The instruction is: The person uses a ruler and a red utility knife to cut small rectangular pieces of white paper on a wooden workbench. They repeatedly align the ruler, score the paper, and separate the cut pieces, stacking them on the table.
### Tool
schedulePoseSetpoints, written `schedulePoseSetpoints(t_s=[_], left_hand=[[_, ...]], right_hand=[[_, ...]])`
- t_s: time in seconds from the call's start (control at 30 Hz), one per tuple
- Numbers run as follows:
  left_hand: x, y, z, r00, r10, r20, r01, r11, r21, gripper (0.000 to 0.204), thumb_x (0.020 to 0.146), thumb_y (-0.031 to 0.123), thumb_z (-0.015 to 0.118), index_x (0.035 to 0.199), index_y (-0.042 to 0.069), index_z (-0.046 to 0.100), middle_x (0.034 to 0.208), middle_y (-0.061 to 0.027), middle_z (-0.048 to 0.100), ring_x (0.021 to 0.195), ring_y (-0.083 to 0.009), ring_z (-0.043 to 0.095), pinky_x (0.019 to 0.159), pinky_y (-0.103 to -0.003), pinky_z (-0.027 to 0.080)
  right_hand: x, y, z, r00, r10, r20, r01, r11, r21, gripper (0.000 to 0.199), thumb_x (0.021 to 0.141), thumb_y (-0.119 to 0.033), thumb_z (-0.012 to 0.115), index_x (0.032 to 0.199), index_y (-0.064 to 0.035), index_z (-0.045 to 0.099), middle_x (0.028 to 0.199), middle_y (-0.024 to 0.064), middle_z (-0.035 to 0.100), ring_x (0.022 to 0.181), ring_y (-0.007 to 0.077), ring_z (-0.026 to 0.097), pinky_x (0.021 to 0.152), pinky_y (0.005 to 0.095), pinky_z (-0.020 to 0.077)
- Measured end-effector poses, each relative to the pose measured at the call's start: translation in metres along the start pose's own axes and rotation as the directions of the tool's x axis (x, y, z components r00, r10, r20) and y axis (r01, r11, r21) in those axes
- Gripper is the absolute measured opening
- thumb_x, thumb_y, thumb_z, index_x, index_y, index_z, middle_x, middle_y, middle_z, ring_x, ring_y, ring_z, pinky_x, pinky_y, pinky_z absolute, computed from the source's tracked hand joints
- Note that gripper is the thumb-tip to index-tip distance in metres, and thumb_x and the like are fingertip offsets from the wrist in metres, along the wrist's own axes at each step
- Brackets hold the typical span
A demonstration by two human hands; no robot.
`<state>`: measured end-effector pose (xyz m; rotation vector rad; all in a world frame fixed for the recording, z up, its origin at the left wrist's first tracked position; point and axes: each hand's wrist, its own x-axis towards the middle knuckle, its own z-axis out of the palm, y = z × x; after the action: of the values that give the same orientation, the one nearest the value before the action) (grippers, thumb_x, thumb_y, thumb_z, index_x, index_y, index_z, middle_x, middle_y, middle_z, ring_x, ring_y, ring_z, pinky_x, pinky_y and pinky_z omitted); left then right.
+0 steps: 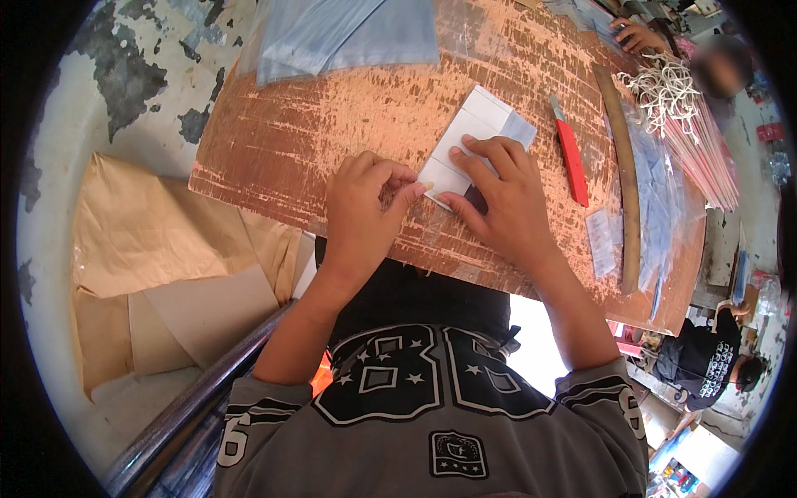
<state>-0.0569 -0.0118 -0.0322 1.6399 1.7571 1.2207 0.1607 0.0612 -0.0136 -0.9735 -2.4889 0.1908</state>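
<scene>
A white sheet with thin crosswise lines (473, 116) lies at a slant on the worn wooden table (365, 116). Beside its upper right edge shows a grey-blue piece (519, 129), and a dark patch is partly covered by my right hand. My left hand (365, 199) is closed at the sheet's lower left corner, thumb and forefinger pinching its edge. My right hand (508, 195) rests on the sheet with fingers spread, the thumb along its lower edge. To the right lies a red-handled utility knife (571, 158) with its blade out.
Clear plastic bags (349, 37) lie at the table's far left. A wooden strip (621, 183), more bluish plastic (656, 199) and a bundle of white cords (689, 124) line the right side. Brown paper (158, 224) sits left below the table. Another person's hand (639, 37) is far right.
</scene>
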Motion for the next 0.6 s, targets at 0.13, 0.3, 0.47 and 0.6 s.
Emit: schedulePoseSetpoints(t_s=[0.13, 0.3, 0.47, 0.6], left_hand=[[-0.0016, 0.0029, 0.008, 0.998, 0.016, -0.052, -0.013, 0.998, 0.063, 0.016, 0.091, 0.018, 0.085, 0.094, 0.007, 0.074, 0.089, -0.0052, 0.067, 0.09, -0.0252, 0.064, 0.088, -0.043, 0.045], [-0.0038, 0.0035, 0.0102, 0.999, 0.013, -0.043, -0.01, 0.996, 0.084, 0.014, 0.093, 0.018, 0.084, 0.094, 0.009, 0.073, 0.088, -0.0035, 0.065, 0.09, -0.0254, 0.063, 0.089, -0.043, 0.041], [-0.0041, 0.0023, 0.0113, 0.994, 0.084, -0.069, -0.079, 0.994, 0.076, 0.011, 0.091, 0.005, 0.084, 0.093, -0.001, 0.075, 0.087, -0.01, 0.066, 0.076, -0.0231, 0.062, 0.071, -0.037, 0.049], [-0.0046, 0.0028, 0.0118, 0.993, 0.094, -0.07, -0.088, 0.993, 0.08, 0.011, 0.091, 0.004, 0.084, 0.093, -0.001, 0.074, 0.087, -0.0095, 0.066, 0.076, -0.0228, 0.063, 0.07, -0.037, 0.049]], right_hand=[[-0.0023, 0.0009, 0.0043, 1.0, -0.001, -0.026, 0.001, 1.0, -0.014, 0.052, 0.092, -0.041, 0.082, 0.131, -0.0083, 0.073, 0.14, 0.0122, 0.068, 0.129, 0.0363, 0.059, 0.107, 0.0508, 0.0481], [-0.0008, -0.0008, 0.0026, 0.999, 0.003, -0.038, -0.003, 1.0, -0.015, 0.051, 0.092, -0.04, 0.082, 0.131, -0.0087, 0.073, 0.14, 0.0122, 0.067, 0.128, 0.0357, 0.059, 0.105, 0.0497, 0.047], [-0.001, 0.0013, 0.0033, 0.999, -0.002, -0.049, 0.003, 1.0, 0.002, 0.048, 0.092, -0.038, 0.082, 0.13, -0.0086, 0.074, 0.14, 0.0119, 0.066, 0.128, 0.0354, 0.059, 0.105, 0.0493, 0.0461], [-0.0024, 0.002, 0.0052, 0.999, 0.002, -0.051, -0.001, 1.0, 0.02, 0.044, 0.093, -0.035, 0.082, 0.128, -0.0093, 0.075, 0.139, 0.0115, 0.066, 0.128, 0.035, 0.059, 0.105, 0.0496, 0.0461]])
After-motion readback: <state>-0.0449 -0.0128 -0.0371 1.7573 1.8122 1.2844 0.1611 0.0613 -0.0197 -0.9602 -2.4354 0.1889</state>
